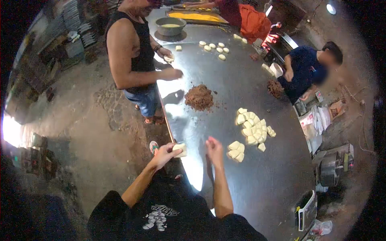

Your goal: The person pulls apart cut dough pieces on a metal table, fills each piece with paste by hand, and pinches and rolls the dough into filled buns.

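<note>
My left hand (164, 156) holds a flattened piece of pale dough (180, 150) at the table's near left edge. Over the metal table (257, 180), my right hand (214, 149) is raised with its fingers bent together; whether anything small is between them cannot be made out. Just right of it lies a small group of dough pieces (236, 151). A larger cluster of cut dough (254, 127) sits beyond that group. Farther up the table is a crumbly brown heap (199, 97).
A co-worker in a black tank top (138, 48) stands at the left edge, holding dough. Another person in dark blue (302, 66) is at the right, near a second brown heap (275, 88). A grey bowl (170, 31) and dough balls (220, 50) lie at the far end.
</note>
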Available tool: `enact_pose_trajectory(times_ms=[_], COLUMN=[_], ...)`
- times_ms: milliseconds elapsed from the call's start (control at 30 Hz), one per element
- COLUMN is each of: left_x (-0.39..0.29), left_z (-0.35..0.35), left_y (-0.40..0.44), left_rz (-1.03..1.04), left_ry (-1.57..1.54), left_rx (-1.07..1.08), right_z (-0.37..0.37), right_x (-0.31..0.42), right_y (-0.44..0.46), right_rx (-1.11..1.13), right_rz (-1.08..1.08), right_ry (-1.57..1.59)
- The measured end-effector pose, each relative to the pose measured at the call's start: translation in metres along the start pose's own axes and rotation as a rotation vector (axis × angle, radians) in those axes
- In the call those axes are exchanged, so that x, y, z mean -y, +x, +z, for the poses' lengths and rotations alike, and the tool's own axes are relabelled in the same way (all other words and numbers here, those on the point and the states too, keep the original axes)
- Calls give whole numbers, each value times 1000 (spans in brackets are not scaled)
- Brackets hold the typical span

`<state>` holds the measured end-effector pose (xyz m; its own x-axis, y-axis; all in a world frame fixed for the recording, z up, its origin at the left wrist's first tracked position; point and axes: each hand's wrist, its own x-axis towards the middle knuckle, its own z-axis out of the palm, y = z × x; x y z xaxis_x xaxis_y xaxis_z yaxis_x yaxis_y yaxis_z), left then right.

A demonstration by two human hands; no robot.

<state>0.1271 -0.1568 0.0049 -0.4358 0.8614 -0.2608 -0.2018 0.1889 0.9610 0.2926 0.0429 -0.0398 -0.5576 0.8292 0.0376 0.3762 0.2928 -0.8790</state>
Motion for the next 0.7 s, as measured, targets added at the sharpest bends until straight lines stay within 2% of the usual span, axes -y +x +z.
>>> enact_pose_trajectory(times_ms=[33, 100, 167, 267, 400, 467, 500, 567, 600, 667, 700], left_x=[0, 11, 33, 50, 34, 1, 7, 28, 22, -1, 1], left_z=[-12, -24, -39, -59, -76, -76, -80, -87, -83, -74, -73], left_y=[3, 8, 24, 49, 68, 71, 80, 101, 106, 119, 130], left_rz=[-27, -107, -116, -86, -104, -158, -166, -211, -219, -186, -179], left_ry=[55, -61, -103, -163, -233, -191, -201, -291, -296, -556, -528], left_rx=[11, -46, -57, 11, 30, -91, -88, -122, -113, -95, -2], right_z=[1, 13, 25, 32, 40, 41, 45, 53, 53, 52, 49], right_x=[-6, -26, -35, -36, -19, -16, -15, -14, -14, -11, -6], right_y=[20, 64, 106, 162, 203, 211, 212, 210, 211, 211, 211], right_rx=[-10, -167, -226, -171, -142, -87, -80, -210, -210, -152, -123], right_rz=[-39, -271, -329, -283, -184, -266, -260, -327, -318, -291, -269], right_ry=[-94, -381, -388, -426, -422, -424, -435, -426, -435, -521, -547])
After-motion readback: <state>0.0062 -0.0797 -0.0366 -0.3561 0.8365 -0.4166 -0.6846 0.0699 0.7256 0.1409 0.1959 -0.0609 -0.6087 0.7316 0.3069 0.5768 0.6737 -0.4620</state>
